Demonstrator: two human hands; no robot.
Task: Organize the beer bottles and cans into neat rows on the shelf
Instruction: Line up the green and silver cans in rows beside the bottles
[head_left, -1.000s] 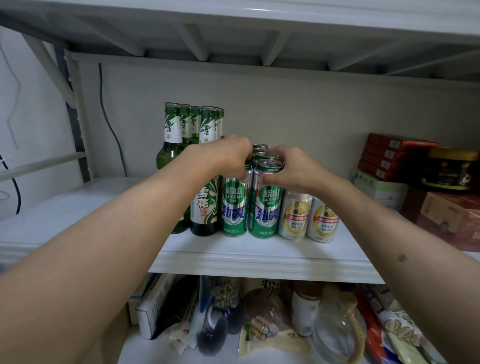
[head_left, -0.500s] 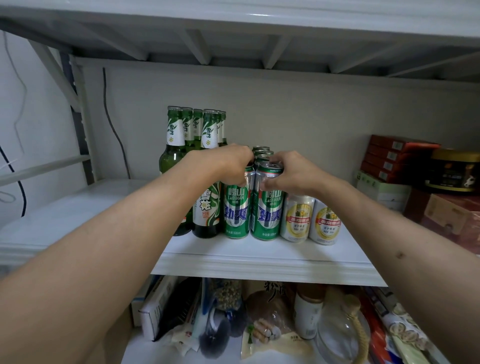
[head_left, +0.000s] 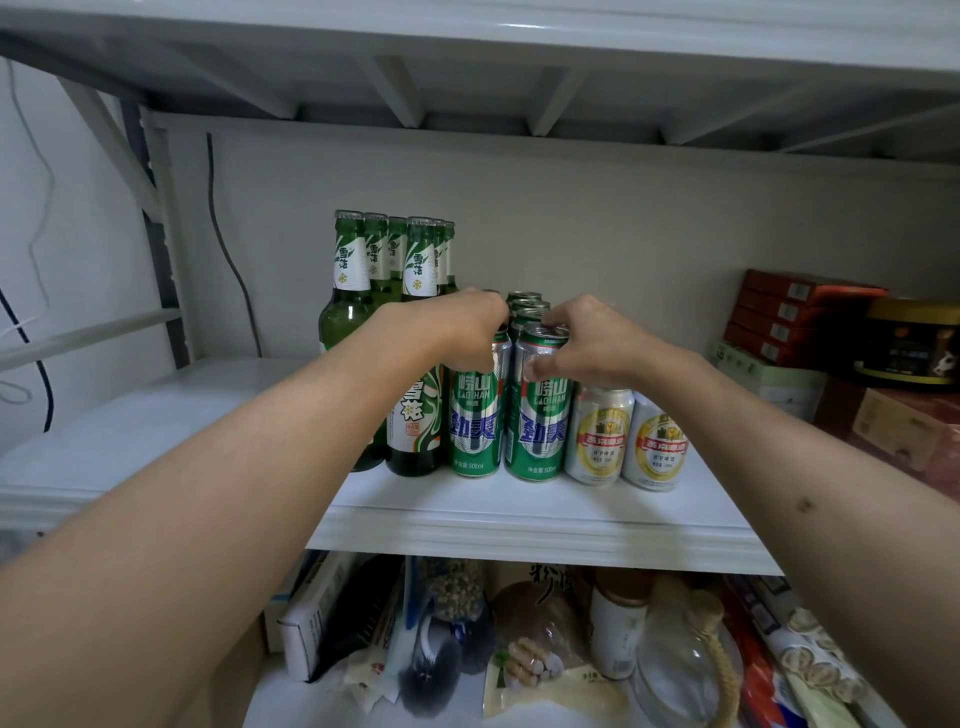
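On the white shelf (head_left: 519, 525) stand several green beer bottles (head_left: 350, 291) in rows at the left. Beside them run two rows of green cans, then two white and gold cans (head_left: 600, 436) at the right. My left hand (head_left: 462, 327) grips the top of the front left green can (head_left: 470, 426). My right hand (head_left: 587, 338) grips the top of the front right green can (head_left: 540, 431), fingers curled over its rim and thumb on its side. Both front cans stand upright on the shelf, side by side.
Red flat boxes (head_left: 784, 312), a dark round tin (head_left: 909, 343) and cartons (head_left: 904, 426) fill the shelf's right end. A black cable (head_left: 228, 249) hangs down the back wall. The lower shelf holds bags, a white jar (head_left: 618, 639) and a glass jug (head_left: 685, 670).
Both hands stay on the two front green cans. The right hand has shifted slightly, its thumb now lower on the can's side. The cans have hardly moved.
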